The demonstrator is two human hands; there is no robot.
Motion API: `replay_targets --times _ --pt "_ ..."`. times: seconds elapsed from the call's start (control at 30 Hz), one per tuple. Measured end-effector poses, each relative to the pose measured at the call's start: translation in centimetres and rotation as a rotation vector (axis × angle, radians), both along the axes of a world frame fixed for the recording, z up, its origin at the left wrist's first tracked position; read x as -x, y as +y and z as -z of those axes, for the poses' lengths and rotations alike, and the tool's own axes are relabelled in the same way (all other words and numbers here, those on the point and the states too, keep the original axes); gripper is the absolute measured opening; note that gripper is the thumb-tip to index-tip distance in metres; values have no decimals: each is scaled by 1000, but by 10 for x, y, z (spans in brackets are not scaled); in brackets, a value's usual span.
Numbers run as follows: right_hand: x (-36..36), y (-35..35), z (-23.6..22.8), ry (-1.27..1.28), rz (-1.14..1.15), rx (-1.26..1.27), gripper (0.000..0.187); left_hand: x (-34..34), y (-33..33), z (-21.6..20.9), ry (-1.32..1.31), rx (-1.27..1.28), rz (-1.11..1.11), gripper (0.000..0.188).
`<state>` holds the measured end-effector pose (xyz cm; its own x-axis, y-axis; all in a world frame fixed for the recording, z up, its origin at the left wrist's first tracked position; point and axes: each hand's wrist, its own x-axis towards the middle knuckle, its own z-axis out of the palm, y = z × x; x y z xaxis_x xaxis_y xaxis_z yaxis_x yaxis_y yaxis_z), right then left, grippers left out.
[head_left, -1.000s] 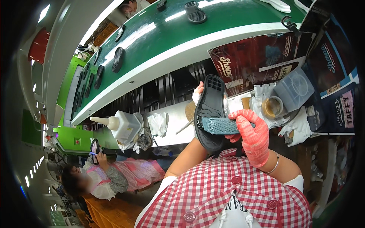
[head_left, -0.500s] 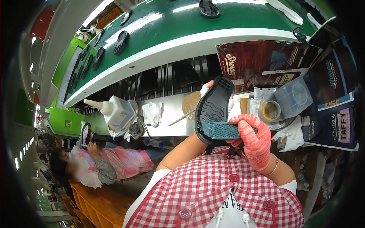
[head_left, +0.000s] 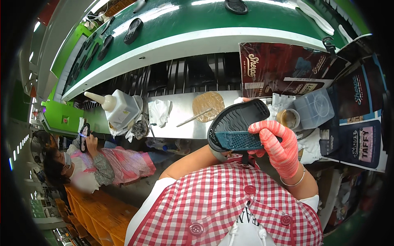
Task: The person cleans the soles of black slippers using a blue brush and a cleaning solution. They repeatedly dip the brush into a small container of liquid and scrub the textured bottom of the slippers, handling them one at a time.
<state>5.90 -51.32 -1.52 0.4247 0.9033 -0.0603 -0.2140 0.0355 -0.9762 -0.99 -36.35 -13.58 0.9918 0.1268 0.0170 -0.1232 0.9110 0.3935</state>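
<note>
I saw the right hand (head_left: 278, 144) pinching the teal strip (head_left: 235, 140) over the mid-frame sole (head_left: 234, 118), seemingly light, bendy, best held by its edges; left hand (head_left: 241, 100) mostly hidden, couldn't tell its grip.

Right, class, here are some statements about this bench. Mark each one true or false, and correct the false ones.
1. The right hand holds a blue strip over the black sole. True.

2. The nozzle of the white bottle points to the picture's right. False: the nozzle points left.

3. Several dark soles lie on the green surface. True.

4. The stick stands upright in the bottle. False: the stick lies partly across the brown pad.

5. The clear box is to the right of the black sole. True.

6. The right hand is bare. False: it wears a red glove.
</note>
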Motion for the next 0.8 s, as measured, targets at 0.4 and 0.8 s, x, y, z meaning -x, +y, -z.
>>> replay_targets --times 0.4,0.8 --pt "-21 10 -12 -122 -147 0 17 22 -13 -21 34 -520 57 21" --pt "-33 25 -29 -245 -218 40 21 21 -18 -48 -137 -1337 -157 36"
